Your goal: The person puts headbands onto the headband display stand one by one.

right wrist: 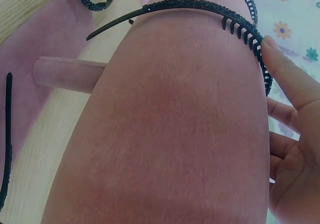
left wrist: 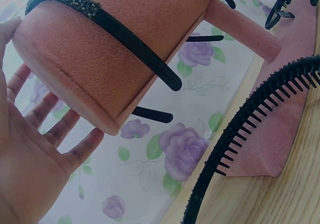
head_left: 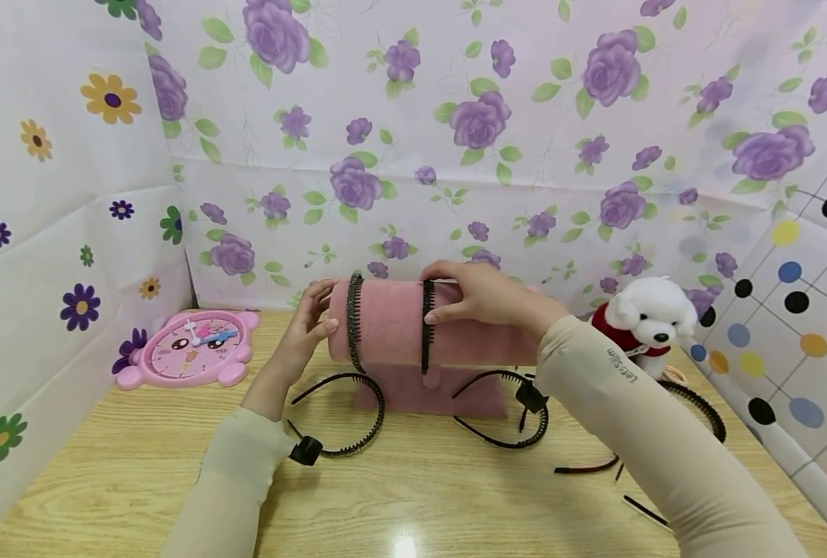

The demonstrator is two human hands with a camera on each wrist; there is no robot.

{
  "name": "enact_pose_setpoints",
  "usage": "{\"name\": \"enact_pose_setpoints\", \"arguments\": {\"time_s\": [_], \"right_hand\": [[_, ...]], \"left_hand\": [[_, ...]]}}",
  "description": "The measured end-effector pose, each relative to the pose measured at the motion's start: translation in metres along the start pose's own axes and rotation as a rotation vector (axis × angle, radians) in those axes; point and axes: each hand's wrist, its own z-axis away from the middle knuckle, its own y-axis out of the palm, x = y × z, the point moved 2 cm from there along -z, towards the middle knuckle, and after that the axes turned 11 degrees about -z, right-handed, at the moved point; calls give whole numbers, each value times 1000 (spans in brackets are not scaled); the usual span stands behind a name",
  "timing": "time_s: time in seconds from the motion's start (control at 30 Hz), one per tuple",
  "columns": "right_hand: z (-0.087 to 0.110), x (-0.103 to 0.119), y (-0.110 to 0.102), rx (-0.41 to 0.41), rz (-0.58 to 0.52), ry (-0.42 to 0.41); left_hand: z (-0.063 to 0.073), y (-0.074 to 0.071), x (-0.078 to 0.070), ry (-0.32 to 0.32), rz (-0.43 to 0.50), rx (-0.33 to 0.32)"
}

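Note:
A pink padded roll (head_left: 392, 322) on a post and base bears a glittery black headband (head_left: 354, 322) near its left end and a toothed black headband (head_left: 427, 341) around its middle. My right hand (head_left: 479, 294) holds the middle headband, its thumb against the band on the front and its forefinger at the top; the other fingers go behind the roll in the right wrist view. My left hand (head_left: 294, 349) touches the roll's left end, fingers spread and fairly straight in the left wrist view. In front lie two more toothed headbands, one (head_left: 383, 411) left, one (head_left: 500, 446) right.
A pink cartoon clock (head_left: 193, 349) lies at the left back. At the right back sits a white toy dog (head_left: 650, 310) in red. Another black headband (head_left: 702, 403) is partly hidden by my right sleeve. Floral cloth (head_left: 413, 116) covers the wall behind.

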Motion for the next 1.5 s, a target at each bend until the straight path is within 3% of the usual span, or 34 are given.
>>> {"name": "enact_pose_setpoints", "arguments": {"time_s": [0.77, 1.5], "right_hand": [[-21, 16, 12, 25, -33, -37], [-38, 29, 23, 15, 15, -72]], "left_hand": [[0, 0, 1, 10, 2, -1], [0, 0, 2, 0, -3, -2]]}}
